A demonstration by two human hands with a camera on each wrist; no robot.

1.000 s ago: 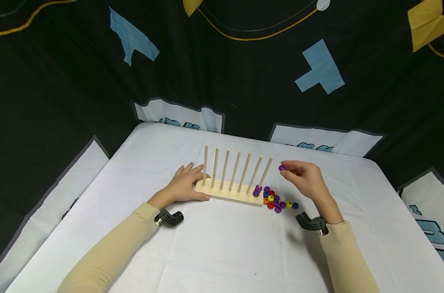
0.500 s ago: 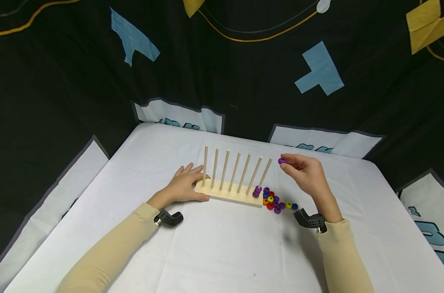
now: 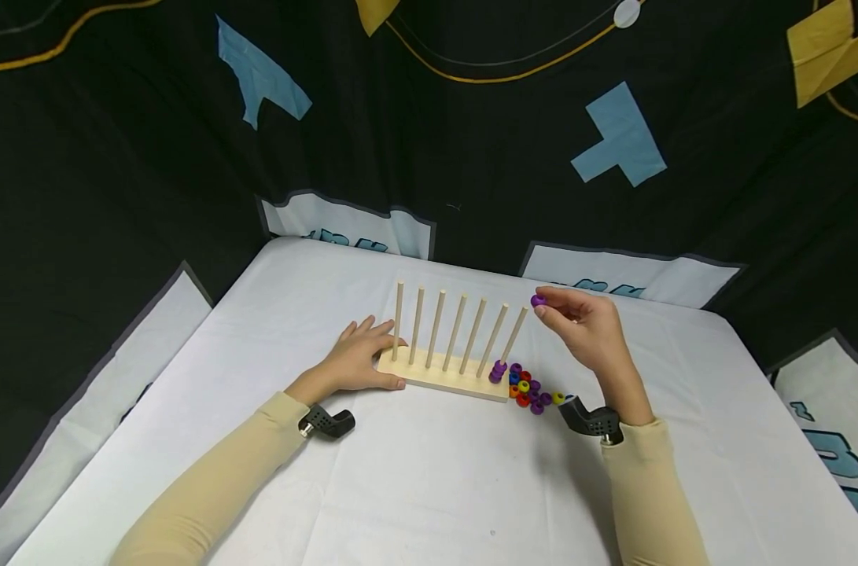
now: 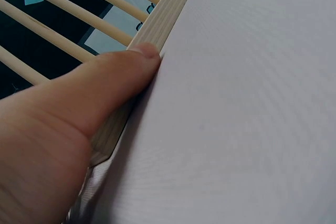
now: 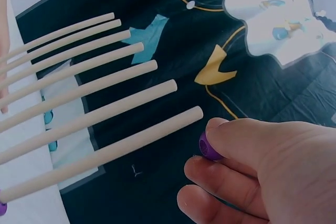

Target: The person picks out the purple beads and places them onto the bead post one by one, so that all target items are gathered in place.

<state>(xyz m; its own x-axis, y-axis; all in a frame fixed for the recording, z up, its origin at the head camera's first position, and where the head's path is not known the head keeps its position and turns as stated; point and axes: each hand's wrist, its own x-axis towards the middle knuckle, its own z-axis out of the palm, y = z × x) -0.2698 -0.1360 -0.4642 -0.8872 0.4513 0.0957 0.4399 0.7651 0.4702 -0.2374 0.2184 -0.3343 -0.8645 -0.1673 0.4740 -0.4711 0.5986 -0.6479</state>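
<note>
A wooden peg rack [image 3: 446,380] with a row of upright pegs stands mid-table. My left hand [image 3: 356,358] holds its left end, thumb along the front edge and other fingers behind; the left wrist view shows the thumb [image 4: 118,77] against the base. Between thumb and forefinger, my right hand [image 3: 591,326] pinches a purple bead [image 3: 538,300]. That bead is just off the tip of the rightmost peg [image 5: 197,113], apart from it in the right wrist view. Several purple beads [image 3: 497,373] are stacked at the bottom of this peg.
Loose beads [image 3: 524,387] in purple, red, yellow, blue and orange lie against the rack's right end, partly behind the right wrist camera [image 3: 590,418]. A white cloth covers the table [image 3: 414,479]. Black curtains [image 3: 457,157] hang behind it.
My right hand has risen and shifted slightly left with the purple bead, bringing it closer to the rightmost peg's tip. The left hand and the rack stay in place.
</note>
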